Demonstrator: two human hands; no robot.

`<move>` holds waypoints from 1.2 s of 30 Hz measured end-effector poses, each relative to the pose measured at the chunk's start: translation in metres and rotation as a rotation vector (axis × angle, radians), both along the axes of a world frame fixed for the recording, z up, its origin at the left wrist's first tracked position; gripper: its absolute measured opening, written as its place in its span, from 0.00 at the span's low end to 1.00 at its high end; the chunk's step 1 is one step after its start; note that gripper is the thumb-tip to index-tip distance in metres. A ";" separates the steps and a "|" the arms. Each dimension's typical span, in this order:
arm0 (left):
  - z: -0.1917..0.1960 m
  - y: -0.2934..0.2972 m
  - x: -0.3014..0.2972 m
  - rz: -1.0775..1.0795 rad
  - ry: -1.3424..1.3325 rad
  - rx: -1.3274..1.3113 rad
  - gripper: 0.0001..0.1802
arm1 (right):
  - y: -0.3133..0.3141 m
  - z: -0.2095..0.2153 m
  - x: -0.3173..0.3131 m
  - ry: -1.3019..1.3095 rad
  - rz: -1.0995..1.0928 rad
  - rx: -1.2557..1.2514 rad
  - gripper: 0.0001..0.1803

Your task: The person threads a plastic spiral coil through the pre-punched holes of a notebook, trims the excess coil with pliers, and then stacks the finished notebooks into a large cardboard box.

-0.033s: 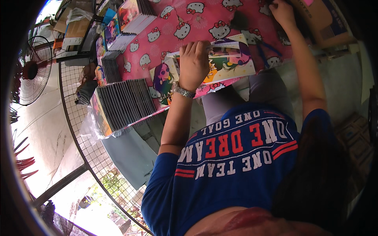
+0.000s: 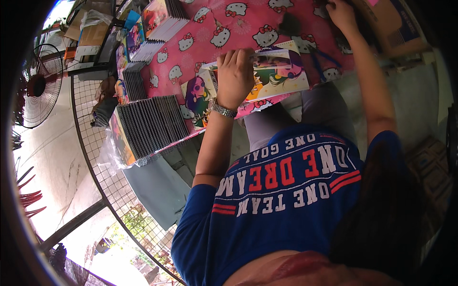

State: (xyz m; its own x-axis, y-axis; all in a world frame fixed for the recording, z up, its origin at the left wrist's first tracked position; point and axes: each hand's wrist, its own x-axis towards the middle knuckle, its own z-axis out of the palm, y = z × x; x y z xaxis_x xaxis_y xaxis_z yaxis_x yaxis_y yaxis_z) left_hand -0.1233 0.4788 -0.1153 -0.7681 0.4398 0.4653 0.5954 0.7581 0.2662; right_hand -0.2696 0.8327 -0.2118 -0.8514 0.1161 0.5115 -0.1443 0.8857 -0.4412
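My left hand (image 2: 236,78), with a metal watch at its wrist, is closed over the upper left edge of a notebook (image 2: 276,88). The notebook has an illustrated cover of a long-haired figure in sunglasses and lies near the table's front edge. A similar notebook (image 2: 198,93) rests just left of that hand, partly covered by it. At the far right my right hand (image 2: 341,16) reaches beside a cardboard box. Its fingers curl downward near the top edge of the picture, and whatever they grip is too dark to make out.
A pink cartoon-cat cloth (image 2: 191,57) covers the table. Dark spiral-bound notebooks (image 2: 152,126) stand in a row at the left front, with more stacks (image 2: 162,24) behind. A cardboard box (image 2: 389,28) sits at the right. Left of the table are a fan (image 2: 38,86) and wire mesh (image 2: 102,157).
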 end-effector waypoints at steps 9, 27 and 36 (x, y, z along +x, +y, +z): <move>0.000 0.008 0.002 0.037 -0.013 -0.022 0.14 | -0.027 0.043 0.034 -0.224 0.412 -0.164 0.14; 0.004 0.038 0.000 -0.025 -0.020 -0.001 0.11 | -0.081 0.078 0.130 -0.159 0.885 -0.367 0.15; -0.003 0.056 0.002 -0.049 0.044 -0.039 0.16 | -0.086 0.090 0.138 -0.395 0.878 -0.643 0.20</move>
